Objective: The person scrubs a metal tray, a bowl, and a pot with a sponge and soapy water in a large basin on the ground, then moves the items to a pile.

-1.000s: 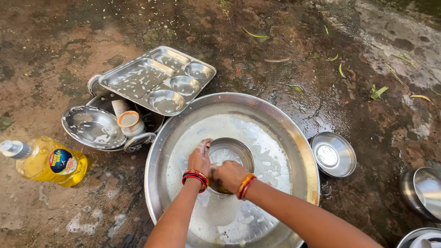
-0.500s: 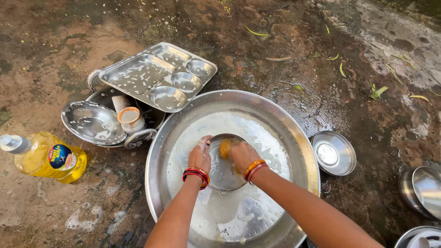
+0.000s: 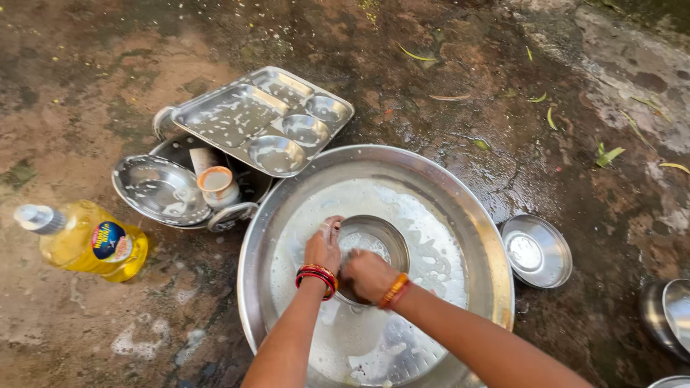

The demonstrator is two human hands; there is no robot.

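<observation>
A small steel bowl point(image 3: 374, 241) sits tilted in the middle of a wide steel basin point(image 3: 460, 205) filled with soapy white foam. My left hand point(image 3: 323, 248), with red bangles at the wrist, grips the bowl's left rim. My right hand point(image 3: 366, 276), with orange bangles, is closed at the bowl's near edge, pressed against it; whatever it holds is hidden under the fingers.
On the wet stone ground, a soapy compartment tray point(image 3: 262, 118) rests on a handled pot point(image 3: 237, 208) with a steel plate point(image 3: 162, 188) and cup point(image 3: 218, 183). A yellow liquid bottle point(image 3: 86, 241) lies left. A small steel lid point(image 3: 535, 251) lies right; more vessels point(image 3: 668, 312) sit at the right edge.
My right hand swept from the bowl's near edge up inside it, showing a yellow scrubber, then back to the near edge. The left hand kept hold of the rim.
</observation>
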